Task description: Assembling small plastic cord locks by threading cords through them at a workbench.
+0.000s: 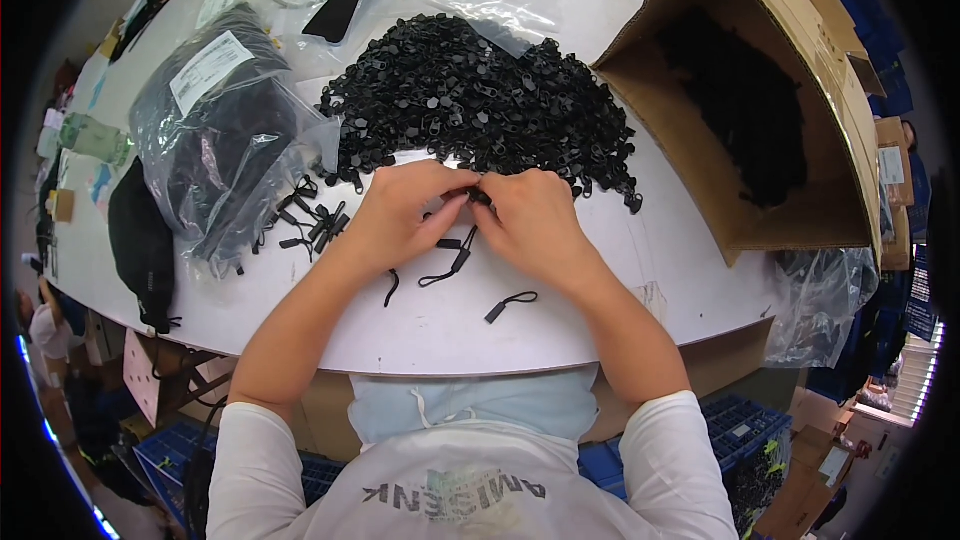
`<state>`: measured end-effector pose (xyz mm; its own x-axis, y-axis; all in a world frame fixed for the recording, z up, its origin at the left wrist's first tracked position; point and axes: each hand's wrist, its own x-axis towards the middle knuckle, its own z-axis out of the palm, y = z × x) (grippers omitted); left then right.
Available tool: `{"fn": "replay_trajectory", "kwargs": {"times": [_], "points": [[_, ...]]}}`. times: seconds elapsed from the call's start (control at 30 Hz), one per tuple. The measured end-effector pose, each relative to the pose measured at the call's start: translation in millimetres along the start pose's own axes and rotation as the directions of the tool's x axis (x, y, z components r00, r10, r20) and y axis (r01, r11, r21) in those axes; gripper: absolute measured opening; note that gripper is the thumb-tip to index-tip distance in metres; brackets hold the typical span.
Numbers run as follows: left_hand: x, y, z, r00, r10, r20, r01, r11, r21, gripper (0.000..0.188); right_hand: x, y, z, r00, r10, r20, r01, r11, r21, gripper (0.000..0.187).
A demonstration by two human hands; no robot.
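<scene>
White tabletop (620, 275) ends at six o'clock, with room toward three. Left hand (410, 208) and right hand (535, 220), equally near, pinch a small black piece (481, 197), mostly hidden, between nearly closed fingertips; below, a looped cord pull (461, 260) slants seven-to-one o'clock, and zipper sliders (470, 90) heap at twelve.

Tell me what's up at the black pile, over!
Left grip, right grip: together on small black piece, partly hidden. Corded pull: just below. Slider heap: close ahead.
</scene>
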<state>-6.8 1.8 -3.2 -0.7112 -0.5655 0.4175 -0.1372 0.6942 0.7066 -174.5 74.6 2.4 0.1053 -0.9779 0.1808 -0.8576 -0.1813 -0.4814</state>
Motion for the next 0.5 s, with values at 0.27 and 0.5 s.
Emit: {"fn": "replay_trajectory", "kwargs": {"times": [0.27, 0.5], "points": [[2.4, 4.0, -2.4, 0.999, 0.045, -0.009, -0.044, 0.998, 0.038, 0.015, 1.0, 0.5, 2.3, 1.000, -0.001, 0.001, 0.001, 1.000, 0.000, 0.017], [-3.4, -6.0, -4.6, 0.998, 0.043, -0.034, -0.039, 0.994, 0.103, 0.011, 3.3, 0.2, 5.3, 1.000, 0.024, -0.013, -0.023, 0.998, 0.067, 0.015]]}}
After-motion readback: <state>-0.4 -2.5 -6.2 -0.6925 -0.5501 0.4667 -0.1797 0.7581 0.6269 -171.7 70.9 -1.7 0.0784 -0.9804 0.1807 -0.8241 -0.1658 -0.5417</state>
